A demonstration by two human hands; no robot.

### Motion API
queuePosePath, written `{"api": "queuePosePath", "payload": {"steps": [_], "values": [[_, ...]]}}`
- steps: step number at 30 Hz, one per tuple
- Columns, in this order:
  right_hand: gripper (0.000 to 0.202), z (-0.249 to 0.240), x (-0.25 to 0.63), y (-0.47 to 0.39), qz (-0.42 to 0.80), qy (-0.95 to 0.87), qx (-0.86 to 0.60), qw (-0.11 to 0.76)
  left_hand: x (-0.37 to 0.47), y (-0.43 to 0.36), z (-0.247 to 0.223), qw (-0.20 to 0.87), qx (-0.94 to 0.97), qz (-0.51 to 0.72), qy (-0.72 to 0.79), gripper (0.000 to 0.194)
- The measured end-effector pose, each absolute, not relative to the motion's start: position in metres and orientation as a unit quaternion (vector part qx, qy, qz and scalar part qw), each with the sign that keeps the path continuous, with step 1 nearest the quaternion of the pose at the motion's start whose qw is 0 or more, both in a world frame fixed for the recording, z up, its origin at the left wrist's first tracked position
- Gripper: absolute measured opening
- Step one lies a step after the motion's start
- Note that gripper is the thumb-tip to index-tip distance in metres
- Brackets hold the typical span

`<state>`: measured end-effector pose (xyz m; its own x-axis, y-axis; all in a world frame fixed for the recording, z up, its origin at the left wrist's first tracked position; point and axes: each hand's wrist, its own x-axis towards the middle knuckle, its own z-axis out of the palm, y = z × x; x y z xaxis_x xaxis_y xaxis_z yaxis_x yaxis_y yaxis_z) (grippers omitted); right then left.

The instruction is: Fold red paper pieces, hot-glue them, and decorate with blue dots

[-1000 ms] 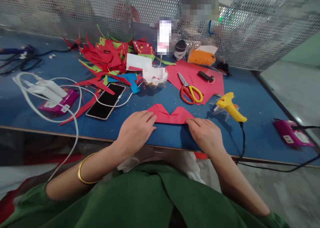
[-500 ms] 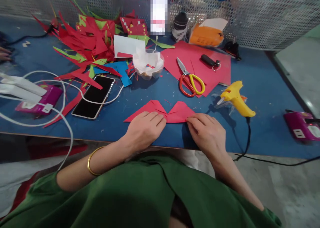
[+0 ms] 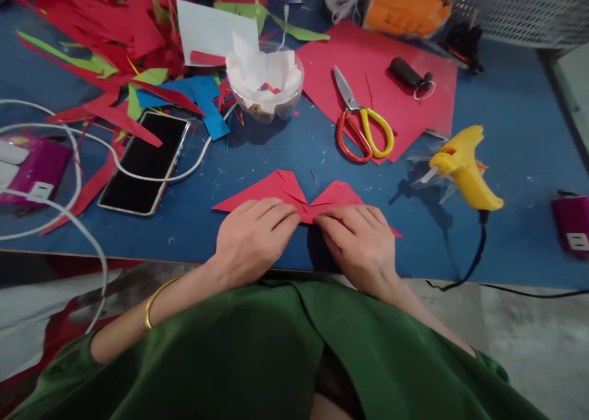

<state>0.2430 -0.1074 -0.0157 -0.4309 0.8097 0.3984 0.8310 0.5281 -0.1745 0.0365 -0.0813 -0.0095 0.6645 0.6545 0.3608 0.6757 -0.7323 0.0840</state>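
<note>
A folded red paper (image 3: pixel 271 188) lies near the front edge of the blue table, with a V-shaped notch in the middle of its far side. My left hand (image 3: pixel 255 239) grips its near edge left of the notch, fingers closed together. Right of the notch, my right hand (image 3: pixel 359 239) pinches the same near edge, close to the left fingertips. The paper's right tip sticks out past my right knuckles. Both palms face down and hide part of the paper.
Beyond the paper lie scissors (image 3: pixel 361 119) on red sheets (image 3: pixel 331 58). A yellow glue gun (image 3: pixel 467 168) is at right. Left are a phone (image 3: pixel 147 162), a white cable (image 3: pixel 87 239) and a heap of paper cuttings (image 3: pixel 105 27). A paper-lined bowl (image 3: pixel 271 104) stands at the back.
My right hand has slid left along the paper's near edge, toward the left hand, uncovering the right tip. My view has tilted down and come closer to the table.
</note>
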Motion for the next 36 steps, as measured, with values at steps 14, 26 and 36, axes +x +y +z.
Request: {"api": "queuePosePath", "payload": {"steps": [14,26,36], "values": [[0.011,-0.017,0.247,-0.111,0.03,-0.772,-0.578,0.263,0.048,-0.069,-0.005,-0.081,-0.913,-0.173,-0.361,0.023],[0.013,-0.012,0.245,-0.109,0.065,-0.744,-0.618,0.246,0.053,-0.065,-0.008,-0.118,-0.887,-0.188,-0.405,0.017],[0.015,-0.004,0.246,-0.103,0.075,-0.754,-0.625,0.188,0.056,-0.063,-0.005,-0.078,-0.887,-0.177,-0.42,0.016]]}}
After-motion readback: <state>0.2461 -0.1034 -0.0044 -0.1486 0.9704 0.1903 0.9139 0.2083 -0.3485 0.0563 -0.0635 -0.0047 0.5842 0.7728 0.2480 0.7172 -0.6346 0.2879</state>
